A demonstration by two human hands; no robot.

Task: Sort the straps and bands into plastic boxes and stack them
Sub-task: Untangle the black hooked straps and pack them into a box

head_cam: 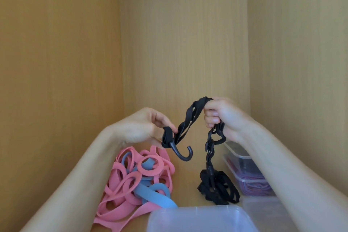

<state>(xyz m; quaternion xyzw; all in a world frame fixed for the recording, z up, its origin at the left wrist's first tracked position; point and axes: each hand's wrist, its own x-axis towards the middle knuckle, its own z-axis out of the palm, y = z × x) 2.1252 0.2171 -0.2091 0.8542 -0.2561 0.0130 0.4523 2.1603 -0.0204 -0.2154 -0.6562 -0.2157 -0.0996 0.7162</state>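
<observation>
A black elastic strap point(188, 118) with a black plastic hook point(183, 153) hangs in the air between my hands. My left hand point(143, 128) pinches the strap's end just above the hook. Higher up and to the right, my right hand point(224, 117) grips a bunched part of the same strap. From it the strap twists down to a black heap point(218, 188) on the wooden shelf. Pink bands point(130, 181) and blue bands point(158, 192) lie tangled at the lower left.
A clear plastic box point(199, 218) stands at the bottom edge, nearest me. Two stacked clear boxes point(244, 173) with purple and red bands inside stand on the right, partly behind my right forearm. Wooden walls close in the shelf on the left, back and right.
</observation>
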